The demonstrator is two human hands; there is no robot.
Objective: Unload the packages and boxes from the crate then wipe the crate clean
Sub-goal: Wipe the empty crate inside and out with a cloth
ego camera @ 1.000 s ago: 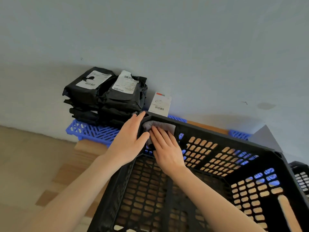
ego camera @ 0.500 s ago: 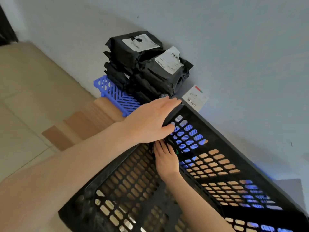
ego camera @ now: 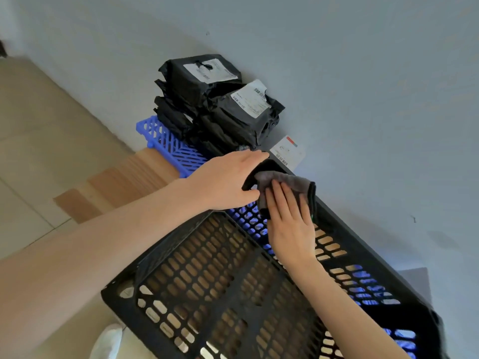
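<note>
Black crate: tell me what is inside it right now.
Only the right hand shows, pressing a grey cloth against the far corner. The wall beneath them is covered; the crate runs out of frame at the near end.

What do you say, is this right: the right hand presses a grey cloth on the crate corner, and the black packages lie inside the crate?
No. The head view shows the black packages stacked on the blue pallet, outside the crate. The rest is right.
</note>
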